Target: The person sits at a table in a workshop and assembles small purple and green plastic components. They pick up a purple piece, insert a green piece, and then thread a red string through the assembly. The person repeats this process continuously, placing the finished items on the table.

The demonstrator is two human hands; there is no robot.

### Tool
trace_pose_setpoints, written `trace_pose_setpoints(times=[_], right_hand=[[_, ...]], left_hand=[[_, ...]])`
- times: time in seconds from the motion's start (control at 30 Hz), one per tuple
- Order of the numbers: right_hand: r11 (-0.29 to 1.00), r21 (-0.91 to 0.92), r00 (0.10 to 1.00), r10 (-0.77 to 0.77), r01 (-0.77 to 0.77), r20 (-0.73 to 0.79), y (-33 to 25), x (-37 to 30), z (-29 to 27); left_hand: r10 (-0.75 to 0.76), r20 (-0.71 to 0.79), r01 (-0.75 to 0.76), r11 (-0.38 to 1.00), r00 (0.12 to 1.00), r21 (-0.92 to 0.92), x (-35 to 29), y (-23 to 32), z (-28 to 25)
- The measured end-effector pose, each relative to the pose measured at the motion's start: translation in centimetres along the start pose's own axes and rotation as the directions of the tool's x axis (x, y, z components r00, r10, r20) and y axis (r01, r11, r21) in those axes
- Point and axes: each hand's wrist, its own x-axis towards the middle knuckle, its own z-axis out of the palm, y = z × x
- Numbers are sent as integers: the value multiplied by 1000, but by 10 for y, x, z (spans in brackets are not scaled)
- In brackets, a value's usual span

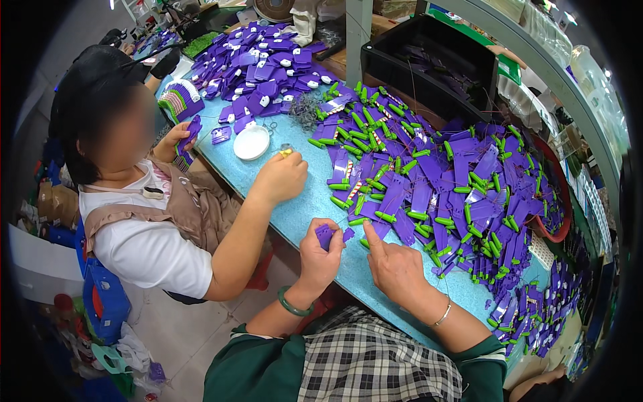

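My left hand is closed around a small purple plastic piece, held above the front edge of the blue table. To its right, my right hand stretches its index finger toward a purple part with a green end at the near edge of a large pile. The pile is made of flat purple plastic parts with green tube-shaped ends and thin wires. The fingertip is at or just over the pile; I cannot tell whether it touches. My right hand's other fingers are partly bent, and no held part shows in it.
On my left, a co-worker holds a purple part beside a white dish. Behind lies a heap of purple parts with white pieces. A black bin stands at the back, near a metal frame post. A red basket is at right.
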Motion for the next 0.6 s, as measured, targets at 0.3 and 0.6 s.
trace_pose_setpoints(times=[0.3, 0.6], right_hand=[[908, 383, 974, 214, -169, -79, 7, 3, -3], [480, 810, 898, 423, -338, 124, 27, -12, -12]], left_hand=[[96, 58, -101, 989, 994, 103, -6, -3, 8], [-60, 302, 99, 988, 951, -115, -17, 13, 25]])
